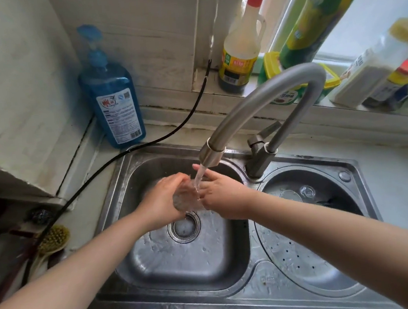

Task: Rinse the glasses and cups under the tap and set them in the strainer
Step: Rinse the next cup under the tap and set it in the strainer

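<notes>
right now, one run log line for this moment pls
step: rinsing | held: clear glass in both hands, left, right | tap: running onto glass | strainer: two glasses inside

head-worn view, looking down, near sink

Brushed steel sink, clear glass

Home kitchen, double steel sink, tap, condiment bottles
</notes>
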Demonstrator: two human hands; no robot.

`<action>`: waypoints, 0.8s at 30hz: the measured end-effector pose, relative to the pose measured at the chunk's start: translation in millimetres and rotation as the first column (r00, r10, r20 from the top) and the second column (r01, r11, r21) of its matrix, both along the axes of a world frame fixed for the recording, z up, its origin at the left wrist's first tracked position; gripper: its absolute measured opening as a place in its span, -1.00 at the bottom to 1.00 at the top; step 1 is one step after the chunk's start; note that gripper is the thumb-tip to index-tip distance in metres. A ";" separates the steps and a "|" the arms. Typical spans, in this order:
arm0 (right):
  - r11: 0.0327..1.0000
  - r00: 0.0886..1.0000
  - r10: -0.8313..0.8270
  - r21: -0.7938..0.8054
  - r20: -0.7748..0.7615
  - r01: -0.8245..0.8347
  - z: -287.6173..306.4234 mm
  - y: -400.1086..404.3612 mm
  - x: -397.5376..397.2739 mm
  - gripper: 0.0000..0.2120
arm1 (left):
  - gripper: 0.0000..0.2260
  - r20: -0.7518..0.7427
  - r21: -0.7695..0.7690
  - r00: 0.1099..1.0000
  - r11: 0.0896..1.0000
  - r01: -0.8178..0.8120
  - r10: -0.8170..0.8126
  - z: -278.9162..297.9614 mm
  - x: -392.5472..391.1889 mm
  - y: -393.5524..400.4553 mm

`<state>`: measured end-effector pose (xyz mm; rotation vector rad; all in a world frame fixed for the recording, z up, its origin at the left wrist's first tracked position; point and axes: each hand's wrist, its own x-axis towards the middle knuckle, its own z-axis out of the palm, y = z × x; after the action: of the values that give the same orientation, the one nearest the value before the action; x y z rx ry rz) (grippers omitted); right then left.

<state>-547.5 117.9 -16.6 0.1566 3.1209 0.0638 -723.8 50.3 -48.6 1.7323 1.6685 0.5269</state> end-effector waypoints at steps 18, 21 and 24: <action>0.500 0.497 -0.837 -0.691 -0.230 0.522 0.4 -24.2 -14.8 -0.57 | -0.34 0.516 -0.358 0.824 0.933 -0.038 0.232 12.9 17.5 -7.0; 0.235 0.183 -0.966 -0.912 -0.182 0.335 -10.3 -35.8 -26.9 -0.68 | -0.28 0.700 -0.398 0.668 0.915 0.069 0.254 21.2 29.0 -18.8; 0.002 0.061 -0.998 -0.984 0.009 0.179 -19.7 -44.3 -35.5 -0.51 | -0.52 0.771 -0.500 0.501 0.861 0.096 0.392 18.9 35.6 -29.4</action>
<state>-583.0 73.6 -36.4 2.4173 2.3422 -2.0839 -688.2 21.0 -29.7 0.6844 1.0450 0.8004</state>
